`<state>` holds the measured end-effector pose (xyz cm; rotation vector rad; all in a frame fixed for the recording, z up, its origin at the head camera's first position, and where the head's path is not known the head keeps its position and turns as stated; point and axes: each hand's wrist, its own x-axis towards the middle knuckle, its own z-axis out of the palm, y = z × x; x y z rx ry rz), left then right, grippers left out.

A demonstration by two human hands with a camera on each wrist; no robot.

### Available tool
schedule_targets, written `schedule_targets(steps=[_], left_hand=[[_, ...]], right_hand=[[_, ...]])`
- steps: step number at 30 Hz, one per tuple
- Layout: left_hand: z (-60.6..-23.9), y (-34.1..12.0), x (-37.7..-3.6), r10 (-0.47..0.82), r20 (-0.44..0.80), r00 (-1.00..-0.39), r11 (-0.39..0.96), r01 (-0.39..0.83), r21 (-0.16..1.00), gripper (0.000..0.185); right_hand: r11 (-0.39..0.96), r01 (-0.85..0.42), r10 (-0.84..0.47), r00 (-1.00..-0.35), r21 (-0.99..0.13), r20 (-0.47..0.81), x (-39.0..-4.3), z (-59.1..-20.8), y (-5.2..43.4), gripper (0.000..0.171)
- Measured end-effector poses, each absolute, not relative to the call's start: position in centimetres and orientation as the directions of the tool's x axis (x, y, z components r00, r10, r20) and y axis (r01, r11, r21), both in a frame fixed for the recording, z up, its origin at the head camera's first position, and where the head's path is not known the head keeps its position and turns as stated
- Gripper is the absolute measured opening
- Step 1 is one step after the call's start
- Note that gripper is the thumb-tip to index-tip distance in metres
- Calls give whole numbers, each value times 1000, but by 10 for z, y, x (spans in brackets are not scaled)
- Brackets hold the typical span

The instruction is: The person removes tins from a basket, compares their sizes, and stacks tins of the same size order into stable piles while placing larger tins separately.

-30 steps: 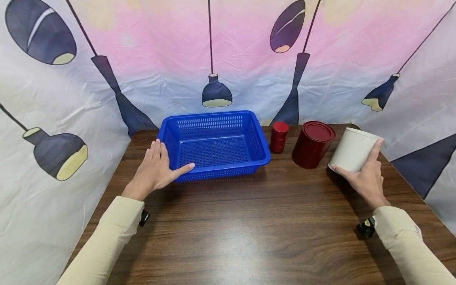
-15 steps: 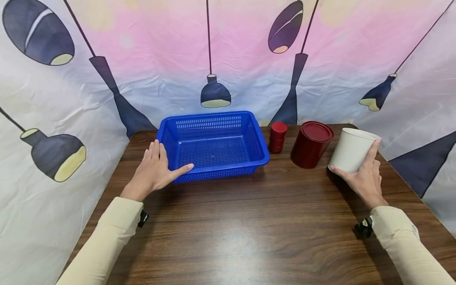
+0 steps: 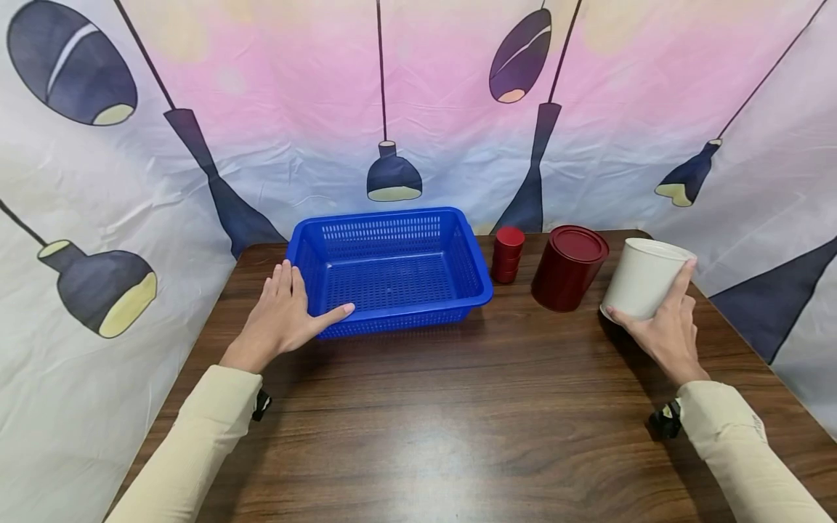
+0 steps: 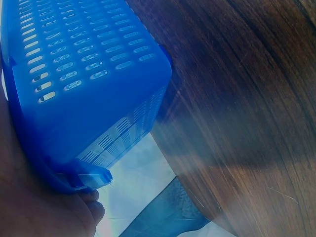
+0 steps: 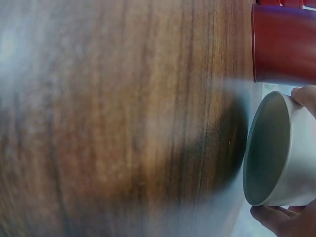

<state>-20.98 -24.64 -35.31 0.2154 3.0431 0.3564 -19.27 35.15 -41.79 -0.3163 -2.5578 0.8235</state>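
Note:
A blue perforated plastic basket [image 3: 392, 316] stands at the back left of the wooden table. My left hand [image 3: 277, 316] rests on its front left corner, fingers straight along the left rim and thumb on the front rim. At the right, my right hand [image 3: 667, 330] grips a white cylindrical can [image 3: 647, 280] between thumb and fingers. The right wrist view shows the white can's [image 5: 269, 148] round, recessed grey end near the tabletop. Left of it stands a dark red lidded can [image 3: 569, 272], apart from it. Small red round tins [image 3: 507, 254] are stacked between that can and the basket.
The brown wooden table [image 3: 445, 421] extends in front of both arms. Behind it hangs a cloth backdrop [image 3: 314, 123] printed with dark lamps, close to the basket and cans. Table edges run down the left and right sides.
The view has shifted slightly, so everything sits a little further left and lower. Both hands keep their places on the basket and the white can.

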Motion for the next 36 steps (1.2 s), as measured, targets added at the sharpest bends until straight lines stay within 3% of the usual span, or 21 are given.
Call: schedule_targets(steps=[36], left_hand=[[-354,-248,-209,155,-58,-986,961,137,239,132]], right_hand=[[784,83,357,-871,-615,337,-194,-422,344,145]])
